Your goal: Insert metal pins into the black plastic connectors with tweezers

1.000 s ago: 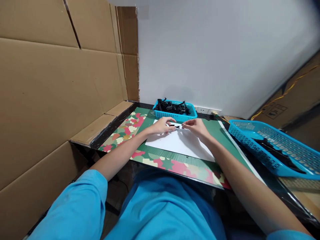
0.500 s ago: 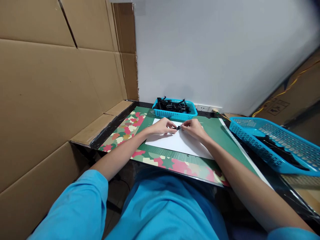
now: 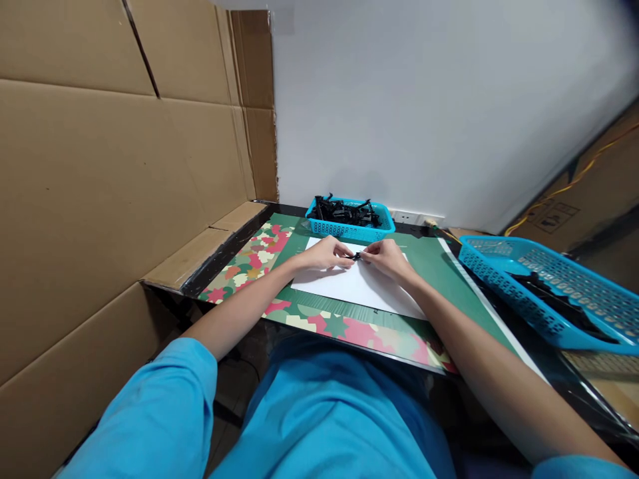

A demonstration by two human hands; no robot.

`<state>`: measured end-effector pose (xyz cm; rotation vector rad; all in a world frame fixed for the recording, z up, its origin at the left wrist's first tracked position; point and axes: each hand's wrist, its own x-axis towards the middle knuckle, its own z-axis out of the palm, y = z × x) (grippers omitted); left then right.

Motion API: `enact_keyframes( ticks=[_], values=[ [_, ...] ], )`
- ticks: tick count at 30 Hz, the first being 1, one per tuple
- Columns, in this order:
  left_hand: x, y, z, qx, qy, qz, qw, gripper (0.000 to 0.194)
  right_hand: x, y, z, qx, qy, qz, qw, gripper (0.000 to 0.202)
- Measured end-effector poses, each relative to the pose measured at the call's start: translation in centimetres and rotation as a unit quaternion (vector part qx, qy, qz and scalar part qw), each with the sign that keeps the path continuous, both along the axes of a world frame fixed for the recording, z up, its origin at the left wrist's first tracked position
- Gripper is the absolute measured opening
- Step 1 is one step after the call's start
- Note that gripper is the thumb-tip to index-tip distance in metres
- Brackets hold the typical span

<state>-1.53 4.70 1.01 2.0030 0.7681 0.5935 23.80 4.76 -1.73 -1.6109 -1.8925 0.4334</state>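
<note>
A small, dark, slim plastic-looking part (image 3: pixel 356 256) lies mid-frame, its long axis seemingly left to right; the bare left hand (image 3: pixel 324 253) pinches its left end, the bare right hand (image 3: pixel 388 257) its right; neither is clearly nearer.

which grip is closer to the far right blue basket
Right. The right grip is left of the blue basket, at the small black part; the left grip is farther left, on that part's other side.

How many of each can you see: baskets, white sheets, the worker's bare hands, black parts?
Blue perforated baskets: 2
White sheet: 1
Left hand and right hand: 2
Black parts: too jumbled to count
Total counted: 5
</note>
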Motion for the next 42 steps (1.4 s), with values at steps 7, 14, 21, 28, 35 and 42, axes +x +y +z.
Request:
enact_keyframes(
  ticks=[7,14,21,28,35,42],
  values=[
    [0.0,-0.1,0.1,-0.003,0.002,0.001,1.000,0.049,0.0,0.2,-0.1,0.003,-0.020,-0.001,1.000,0.027],
    [0.2,0.1,-0.1,0.015,0.004,0.018,1.000,0.040,0.7,0.1,0.4,-0.028,0.019,0.013,0.999,0.030],
    [0.4,0.3,-0.1,0.021,-0.022,0.048,0.998,0.051,1.3,0.4,0.3,-0.038,0.096,0.007,0.995,0.032],
    [0.8,0.9,0.1,0.076,-0.100,0.076,0.989,0.048,0.4,-0.1,0.6,-0.096,0.289,0.035,0.952,0.041],
    [0.9,0.9,0.1,0.054,-0.143,0.077,0.985,0.049,-0.6,-0.8,1.1,-0.154,0.444,0.090,0.878,0.041],
    [1.2,0.8,-0.1,0.046,-0.134,0.079,0.987,0.047,-1.0,-0.9,1.0,-0.173,0.486,0.086,0.852,0.037]
  ],
)
